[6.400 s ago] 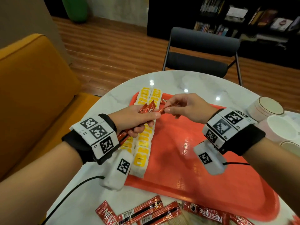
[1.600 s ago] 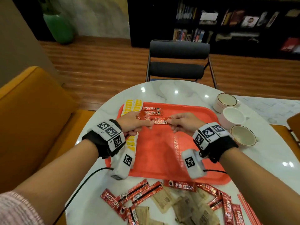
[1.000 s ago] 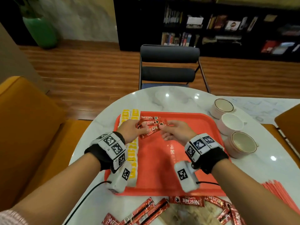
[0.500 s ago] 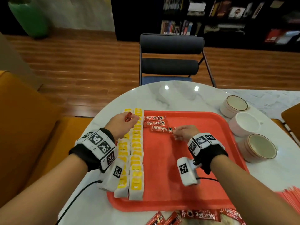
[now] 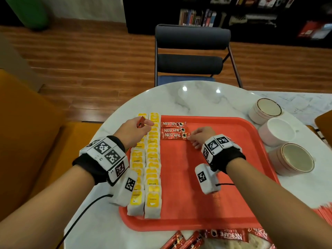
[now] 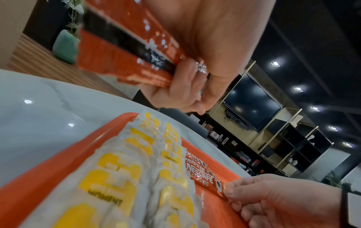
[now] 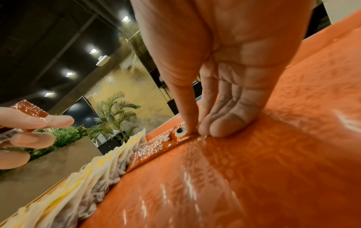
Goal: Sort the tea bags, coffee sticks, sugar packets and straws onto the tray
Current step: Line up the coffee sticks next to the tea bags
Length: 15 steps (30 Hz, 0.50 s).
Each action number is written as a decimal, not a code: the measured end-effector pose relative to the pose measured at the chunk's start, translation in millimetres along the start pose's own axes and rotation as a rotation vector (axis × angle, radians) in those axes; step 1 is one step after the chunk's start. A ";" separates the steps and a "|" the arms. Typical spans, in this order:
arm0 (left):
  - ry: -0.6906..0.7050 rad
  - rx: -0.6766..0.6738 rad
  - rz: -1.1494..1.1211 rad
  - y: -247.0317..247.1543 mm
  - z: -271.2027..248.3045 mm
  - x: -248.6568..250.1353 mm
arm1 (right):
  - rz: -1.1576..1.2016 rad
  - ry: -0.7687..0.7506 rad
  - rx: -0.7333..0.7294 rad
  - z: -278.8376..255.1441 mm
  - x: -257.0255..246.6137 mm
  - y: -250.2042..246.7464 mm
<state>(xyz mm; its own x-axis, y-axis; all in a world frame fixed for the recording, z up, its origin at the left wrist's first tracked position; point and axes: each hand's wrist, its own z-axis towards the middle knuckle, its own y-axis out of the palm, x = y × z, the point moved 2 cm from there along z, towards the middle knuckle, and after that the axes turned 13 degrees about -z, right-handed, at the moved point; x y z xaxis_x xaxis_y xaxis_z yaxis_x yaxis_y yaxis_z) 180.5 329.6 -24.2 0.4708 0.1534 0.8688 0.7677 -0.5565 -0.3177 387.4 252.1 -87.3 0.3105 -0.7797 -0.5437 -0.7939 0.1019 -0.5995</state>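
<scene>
At the six o'clock edge of the white marble tabletop [image 5: 197, 97], loose red foil coffee sticks [image 5: 226, 235] wait below the orange plastic tray [image 5: 206, 203]. Mid-tray, the right hand [image 5: 201, 136] pinches the third stick [image 5: 173, 136]; it should be squared snugly under its two neighbours. At ten o'clock, the left hand [image 5: 133, 132] clamps a spare bundle [image 6: 125, 50] above the yellow-tagged tea bags [image 5: 152, 168].

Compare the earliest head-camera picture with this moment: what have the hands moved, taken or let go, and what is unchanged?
Then, one coffee stick lay on the tray. Now three coffee sticks lie in a column at its far end, and the right hand touches the end of the nearest. The left hand has drawn back to the left, over the tea bags, with fewer spare sticks in its grip. The tea bag rows and cups are unchanged.
</scene>
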 end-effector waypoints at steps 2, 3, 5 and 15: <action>-0.007 -0.003 -0.003 1.2 -0.5 0.6 | 0.002 -0.005 0.002 -0.5 -0.3 -0.4; -0.008 -0.005 -0.005 1.8 -0.8 1.0 | 0.001 -0.007 0.004 -0.4 -0.5 -0.7; -0.006 -0.005 -0.004 3.4 -1.8 2.0 | -0.001 -0.015 0.007 -1.2 -0.6 -1.2; -0.011 -0.036 0.009 7.7 -5.0 5.9 | 0.106 -0.024 0.046 -2.5 -0.9 2.5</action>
<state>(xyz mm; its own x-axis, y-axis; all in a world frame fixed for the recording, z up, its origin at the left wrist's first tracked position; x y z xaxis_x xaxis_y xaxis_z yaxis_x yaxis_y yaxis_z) 187.0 322.1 -19.6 0.4820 0.1571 0.8620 0.7478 -0.5865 -0.3113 383.8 251.5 -86.9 0.2389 -0.7478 -0.6195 -0.7984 0.2118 -0.5636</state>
